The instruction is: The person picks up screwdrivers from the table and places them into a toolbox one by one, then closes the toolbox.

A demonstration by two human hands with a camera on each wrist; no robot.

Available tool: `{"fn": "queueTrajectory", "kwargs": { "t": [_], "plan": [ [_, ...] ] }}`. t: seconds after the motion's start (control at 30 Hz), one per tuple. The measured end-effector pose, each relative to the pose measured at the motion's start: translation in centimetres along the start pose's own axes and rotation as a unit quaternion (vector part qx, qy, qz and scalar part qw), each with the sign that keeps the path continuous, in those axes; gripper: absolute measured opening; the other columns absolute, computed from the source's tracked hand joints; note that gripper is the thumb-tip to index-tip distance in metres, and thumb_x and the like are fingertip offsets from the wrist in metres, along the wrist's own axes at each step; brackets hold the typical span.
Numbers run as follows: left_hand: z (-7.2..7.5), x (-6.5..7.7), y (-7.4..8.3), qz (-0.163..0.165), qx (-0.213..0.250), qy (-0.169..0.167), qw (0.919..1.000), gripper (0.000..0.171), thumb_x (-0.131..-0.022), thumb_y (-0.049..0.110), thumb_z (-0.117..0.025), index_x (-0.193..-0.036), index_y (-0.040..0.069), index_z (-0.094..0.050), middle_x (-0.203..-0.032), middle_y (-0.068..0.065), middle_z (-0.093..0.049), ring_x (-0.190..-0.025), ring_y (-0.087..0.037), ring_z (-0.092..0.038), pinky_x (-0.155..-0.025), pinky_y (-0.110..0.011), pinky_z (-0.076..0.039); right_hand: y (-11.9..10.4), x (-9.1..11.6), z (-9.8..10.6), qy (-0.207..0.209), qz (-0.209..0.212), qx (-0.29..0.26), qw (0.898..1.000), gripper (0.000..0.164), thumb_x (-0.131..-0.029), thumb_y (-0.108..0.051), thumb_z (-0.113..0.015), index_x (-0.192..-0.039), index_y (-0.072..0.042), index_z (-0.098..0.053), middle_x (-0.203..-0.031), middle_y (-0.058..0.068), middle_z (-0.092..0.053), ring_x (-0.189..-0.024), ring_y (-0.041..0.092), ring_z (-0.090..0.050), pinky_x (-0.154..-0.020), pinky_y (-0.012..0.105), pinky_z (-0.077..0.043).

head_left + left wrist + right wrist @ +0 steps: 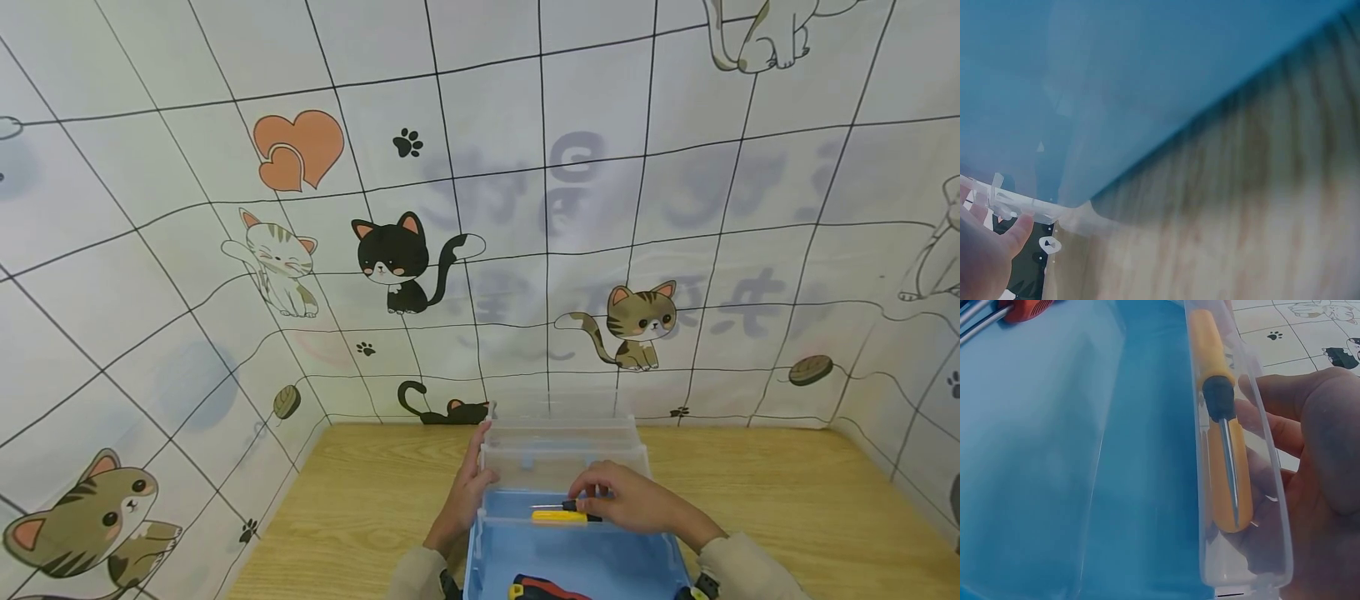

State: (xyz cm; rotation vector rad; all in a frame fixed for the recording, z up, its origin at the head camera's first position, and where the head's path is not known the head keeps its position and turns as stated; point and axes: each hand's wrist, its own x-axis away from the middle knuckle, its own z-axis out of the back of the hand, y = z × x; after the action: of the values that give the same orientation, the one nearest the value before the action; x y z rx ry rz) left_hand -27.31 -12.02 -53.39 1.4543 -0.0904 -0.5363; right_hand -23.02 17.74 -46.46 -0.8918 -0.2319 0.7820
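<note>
A blue toolbox (585, 558) stands open, its clear lid (562, 467) raised at the back. My left hand (465, 492) grips the lid's left edge; in the left wrist view its thumb (1019, 234) presses the clear rim. Across the box lies a narrow clear tray (1222, 565). Inside it a screwdriver (1218, 397) with yellow handle, dark collar and steel shaft lies over a second yellow handle (1232, 494). My right hand (626, 497) holds the tray's far wall, its fingers beside the collar and partly seen through the clear plastic.
A red-and-black handled tool (543, 588) lies in the box's near compartment. The box rests on a wooden table (360, 500). Behind and at the sides hangs a white grid-patterned sheet (510, 208) with cartoon cats.
</note>
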Motion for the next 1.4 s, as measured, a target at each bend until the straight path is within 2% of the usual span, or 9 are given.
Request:
{"fn": "queueTrajectory", "kwargs": {
  "t": [0.1,0.2,0.6,0.93,1.03,1.3,1.4],
  "plan": [
    [0.0,-0.1,-0.9,0.0,-0.002,0.004,1.0,0.08,-0.092,-0.004,-0.038,-0.159,0.029,-0.01,-0.159,-0.005,-0.021,-0.137,-0.037,-0.034,-0.106,-0.064,-0.034,0.0,0.1,-0.1,0.004,-0.002,0.004,1.0,0.02,-0.099,-0.023,-0.059,-0.111,-0.012,-0.07,-0.094,-0.004,-0.064,-0.082,0.006,-0.052,-0.067,0.027,-0.045],
    [0.0,-0.1,-1.2,-0.003,-0.004,0.007,1.0,0.079,-0.092,-0.001,-0.038,-0.159,0.032,-0.011,-0.16,-0.003,-0.02,-0.139,-0.037,-0.032,-0.107,-0.064,-0.032,-0.1,0.1,-0.1,0.008,-0.004,0.009,1.0,0.02,-0.099,-0.023,-0.059,-0.111,-0.013,-0.07,-0.094,-0.004,-0.064,-0.083,0.006,-0.053,-0.067,0.027,-0.046],
    [0.1,-0.1,-1.2,0.004,0.001,0.008,1.0,0.079,-0.093,-0.003,-0.038,-0.159,0.03,-0.009,-0.161,-0.006,-0.019,-0.14,-0.037,-0.03,-0.109,-0.065,-0.029,-0.6,0.7,0.4,0.006,-0.024,0.018,1.0,0.023,-0.1,-0.027,-0.057,-0.114,-0.012,-0.067,-0.097,-0.006,-0.061,-0.083,0.005,-0.055,-0.067,0.025,-0.048],
    [0.1,0.0,-1.2,-0.002,-0.008,0.004,1.0,0.079,-0.092,-0.001,-0.038,-0.159,0.032,-0.01,-0.159,-0.004,-0.022,-0.139,-0.036,-0.033,-0.109,-0.063,-0.03,-0.6,1.9,1.3,0.044,0.002,0.037,0.998,0.026,-0.102,-0.024,-0.054,-0.117,-0.008,-0.066,-0.1,-0.008,-0.062,-0.085,0.006,-0.055,-0.069,0.025,-0.047],
    [0.1,0.0,-1.1,-0.004,-0.006,0.006,1.0,0.08,-0.091,-0.001,-0.039,-0.158,0.032,-0.011,-0.159,-0.005,-0.022,-0.139,-0.036,-0.033,-0.109,-0.062,-0.03,-0.7,2.5,1.8,0.058,0.003,0.037,0.998,0.025,-0.102,-0.022,-0.054,-0.117,-0.008,-0.066,-0.1,-0.007,-0.062,-0.086,0.006,-0.055,-0.07,0.024,-0.047],
    [0.1,0.0,-1.2,0.0,-0.003,0.007,1.0,0.079,-0.092,0.0,-0.037,-0.159,0.032,-0.009,-0.163,-0.004,-0.015,-0.142,-0.036,-0.029,-0.11,-0.065,-0.028,-0.9,4.0,3.2,0.084,-0.001,0.028,0.996,0.023,-0.102,-0.018,-0.053,-0.119,-0.009,-0.066,-0.106,0.006,-0.066,-0.09,0.006,-0.058,-0.073,0.026,-0.051],
    [0.0,0.0,-1.3,0.001,-0.001,0.007,1.0,0.078,-0.093,0.0,-0.037,-0.159,0.032,-0.01,-0.162,-0.005,-0.017,-0.141,-0.037,-0.03,-0.109,-0.065,-0.029,-0.8,4.5,3.6,0.09,0.002,0.027,0.996,0.023,-0.102,-0.016,-0.052,-0.119,-0.008,-0.066,-0.108,0.008,-0.067,-0.092,0.006,-0.059,-0.074,0.026,-0.052]
  ]
}}
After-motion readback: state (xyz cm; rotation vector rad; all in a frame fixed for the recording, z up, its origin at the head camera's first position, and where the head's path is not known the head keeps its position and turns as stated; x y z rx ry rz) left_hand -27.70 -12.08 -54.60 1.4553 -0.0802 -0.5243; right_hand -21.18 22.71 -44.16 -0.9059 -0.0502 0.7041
